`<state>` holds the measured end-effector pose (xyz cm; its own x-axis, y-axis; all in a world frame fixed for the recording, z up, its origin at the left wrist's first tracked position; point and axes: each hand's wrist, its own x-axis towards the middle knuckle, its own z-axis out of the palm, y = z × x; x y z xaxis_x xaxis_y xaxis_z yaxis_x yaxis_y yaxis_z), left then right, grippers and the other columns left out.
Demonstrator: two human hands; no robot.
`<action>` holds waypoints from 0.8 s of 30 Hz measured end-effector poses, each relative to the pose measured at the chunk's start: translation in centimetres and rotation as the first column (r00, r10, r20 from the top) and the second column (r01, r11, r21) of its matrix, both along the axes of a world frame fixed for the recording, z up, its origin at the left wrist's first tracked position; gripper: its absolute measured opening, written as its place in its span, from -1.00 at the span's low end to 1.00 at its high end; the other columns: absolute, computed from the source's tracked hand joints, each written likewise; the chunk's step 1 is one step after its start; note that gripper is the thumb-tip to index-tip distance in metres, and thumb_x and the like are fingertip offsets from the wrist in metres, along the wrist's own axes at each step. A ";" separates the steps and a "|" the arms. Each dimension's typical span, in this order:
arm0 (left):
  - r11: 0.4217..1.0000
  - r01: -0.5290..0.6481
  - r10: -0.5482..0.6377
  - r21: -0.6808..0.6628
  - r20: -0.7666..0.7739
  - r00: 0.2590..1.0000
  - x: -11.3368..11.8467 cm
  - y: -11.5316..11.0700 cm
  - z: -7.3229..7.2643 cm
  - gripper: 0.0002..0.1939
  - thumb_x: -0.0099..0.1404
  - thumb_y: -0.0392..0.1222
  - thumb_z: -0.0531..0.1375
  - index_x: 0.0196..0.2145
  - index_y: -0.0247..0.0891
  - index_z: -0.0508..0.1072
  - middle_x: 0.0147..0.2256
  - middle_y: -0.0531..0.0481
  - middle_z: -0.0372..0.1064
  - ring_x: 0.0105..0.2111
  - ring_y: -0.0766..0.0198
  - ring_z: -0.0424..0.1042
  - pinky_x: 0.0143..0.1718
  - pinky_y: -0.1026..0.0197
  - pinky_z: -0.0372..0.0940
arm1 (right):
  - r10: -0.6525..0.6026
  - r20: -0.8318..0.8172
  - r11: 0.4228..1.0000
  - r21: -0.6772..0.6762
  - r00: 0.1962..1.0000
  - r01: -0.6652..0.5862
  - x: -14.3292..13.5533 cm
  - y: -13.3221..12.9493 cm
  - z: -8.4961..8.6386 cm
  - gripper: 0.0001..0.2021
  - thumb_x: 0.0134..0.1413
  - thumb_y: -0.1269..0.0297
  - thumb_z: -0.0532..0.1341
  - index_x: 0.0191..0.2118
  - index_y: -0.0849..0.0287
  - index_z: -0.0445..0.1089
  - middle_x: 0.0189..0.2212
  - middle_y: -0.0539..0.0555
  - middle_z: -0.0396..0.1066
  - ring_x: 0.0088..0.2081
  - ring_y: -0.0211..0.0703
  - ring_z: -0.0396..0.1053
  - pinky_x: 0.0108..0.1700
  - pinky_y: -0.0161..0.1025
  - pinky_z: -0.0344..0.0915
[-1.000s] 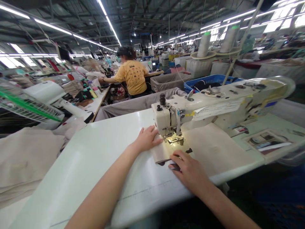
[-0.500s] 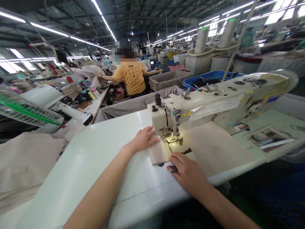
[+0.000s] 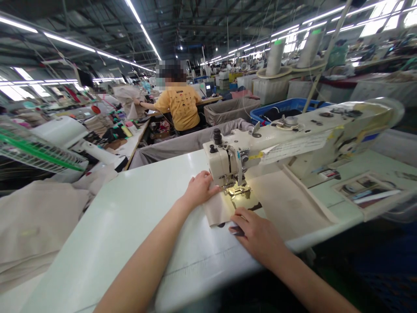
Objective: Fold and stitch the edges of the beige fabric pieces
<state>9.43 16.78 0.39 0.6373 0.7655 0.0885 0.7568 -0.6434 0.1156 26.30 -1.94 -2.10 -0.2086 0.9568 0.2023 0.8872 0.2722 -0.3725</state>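
A beige cloth piece [image 3: 286,200] lies under the head of a white sewing machine [image 3: 224,161], its narrow left part [image 3: 217,210] on the near side of the lit presser foot [image 3: 239,190]. Flat on the cloth's left edge, close beside the needle area, rests my left hand [image 3: 199,190] with fingers stretched out. My right hand [image 3: 256,232] is closed at the near edge, thumb and fingers pinching the cloth in front of the foot. A small dark and shiny thing [image 3: 237,230] shows at these fingers; its kind is unclear.
More beige cloth [image 3: 35,221] is piled at the left, below a fan with a green rim [image 3: 39,150]. Right of the machine sits a small tool tray [image 3: 368,193]. Behind stand a blue basket [image 3: 293,105] and a seated person in a yellow shirt [image 3: 182,108].
The cloth's right side has shifted and now shows a raised fold by the machine's base. My left hand has moved slightly right; its fingers are more bent. The right hand stays nearly in place.
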 end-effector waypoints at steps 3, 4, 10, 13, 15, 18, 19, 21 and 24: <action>0.999 -0.031 0.033 0.042 -0.038 0.999 -0.3 -1.4 0.1 -0.54 0.38 0.19 0.15 0.05 -0.15 0.45 0.02 -0.18 0.36 0.03 -0.04 0.38 0.08 -0.09 0.26 | 0.035 0.012 0.999 -0.024 0.999 -0.035 0.3 -0.4 0.4 -0.94 0.25 0.38 0.26 -0.16 0.16 0.43 -0.12 0.11 0.44 -0.10 0.00 0.43 -0.15 -0.17 0.41; 0.997 -0.044 0.046 0.057 -0.043 0.998 -0.5 -1.9 0.2 -0.54 0.38 0.19 0.14 0.06 -0.15 0.44 0.02 -0.18 0.36 0.04 -0.05 0.37 0.10 -0.12 0.24 | 0.044 0.007 0.999 -0.030 0.999 -0.044 0.4 -0.5 0.5 -0.93 0.24 0.39 0.26 -0.16 0.16 0.43 -0.12 0.11 0.44 -0.10 0.00 0.43 -0.13 -0.16 0.41; 0.998 -0.065 0.065 0.011 -0.070 0.995 -2.4 -3.1 0.6 -0.58 0.43 0.13 0.09 0.11 -0.11 0.40 0.10 -0.17 0.31 0.09 -0.05 0.34 0.15 -0.19 0.17 | 0.066 -0.024 0.996 -0.061 0.998 -0.067 0.8 -0.6 0.8 -0.89 0.19 0.47 0.26 -0.17 0.16 0.43 -0.13 0.11 0.44 -0.10 -0.01 0.42 -0.11 -0.16 0.39; 0.999 -0.041 0.039 -0.023 -0.073 0.997 -2.9 -2.9 0.8 -0.54 0.40 0.17 0.12 0.14 -0.09 0.40 0.12 -0.16 0.28 0.09 -0.06 0.33 0.14 -0.16 0.18 | 0.070 -0.037 0.996 -0.054 0.997 -0.072 0.9 -0.7 0.6 -0.87 0.17 0.49 0.24 -0.18 0.16 0.43 -0.12 0.11 0.44 -0.10 -0.02 0.41 -0.11 -0.18 0.39; 0.999 -0.040 0.040 -0.008 -0.064 0.997 -2.8 -2.9 0.8 -0.48 0.35 0.23 0.16 0.13 -0.09 0.40 0.11 -0.16 0.29 0.08 -0.07 0.33 0.13 -0.13 0.19 | 0.068 -0.041 0.996 -0.048 0.997 -0.070 0.9 -0.7 0.4 -0.84 0.16 0.51 0.23 -0.17 0.16 0.43 -0.12 0.11 0.44 -0.10 -0.03 0.42 -0.12 -0.19 0.39; 0.995 -0.082 0.085 0.054 -0.059 0.995 -2.0 -3.2 0.7 -0.45 0.32 0.27 0.17 0.10 -0.13 0.41 0.05 -0.17 0.33 0.06 -0.07 0.33 0.10 -0.10 0.20 | 0.059 -0.031 0.997 -0.047 0.998 -0.061 0.8 -0.9 0.3 -0.81 0.15 0.52 0.23 -0.13 0.16 0.43 -0.11 0.10 0.44 -0.10 -0.03 0.42 -0.14 -0.20 0.40; 0.993 -0.097 0.102 0.071 -0.061 0.993 -1.6 -3.3 0.7 -0.45 0.32 0.28 0.16 0.08 -0.13 0.41 0.04 -0.17 0.34 0.06 -0.06 0.33 0.10 -0.09 0.19 | 0.058 -0.024 0.997 -0.048 0.998 -0.059 0.8 -0.9 0.4 -0.80 0.15 0.51 0.23 -0.12 0.16 0.43 -0.10 0.11 0.43 -0.10 -0.03 0.43 -0.14 -0.19 0.40; 0.988 -0.124 0.131 0.091 -0.067 0.989 -0.7 -3.5 0.6 -0.46 0.32 0.29 0.15 0.05 -0.14 0.42 0.02 -0.17 0.35 0.05 -0.05 0.34 0.10 -0.08 0.19 | 0.060 -0.009 0.997 -0.047 0.998 -0.060 0.8 -0.8 0.4 -0.80 0.17 0.49 0.23 -0.10 0.16 0.43 -0.08 0.12 0.43 -0.11 -0.02 0.43 -0.14 -0.18 0.41; 0.984 -0.150 0.157 0.095 -0.068 0.985 0.4 -3.3 0.7 -0.49 0.33 0.27 0.16 0.03 -0.15 0.43 0.02 -0.18 0.36 0.06 -0.06 0.34 0.12 -0.10 0.18 | 0.052 -0.007 0.998 -0.020 0.999 -0.052 0.8 -0.6 0.3 -0.83 0.18 0.46 0.24 -0.11 0.16 0.45 -0.08 0.14 0.43 -0.10 -0.01 0.43 -0.11 -0.16 0.42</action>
<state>9.84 13.49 1.07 0.5199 0.8462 0.1167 0.8519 -0.5237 0.0022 27.07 -2.55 -1.79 -0.2569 0.9486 0.1847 0.8694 0.3103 -0.3845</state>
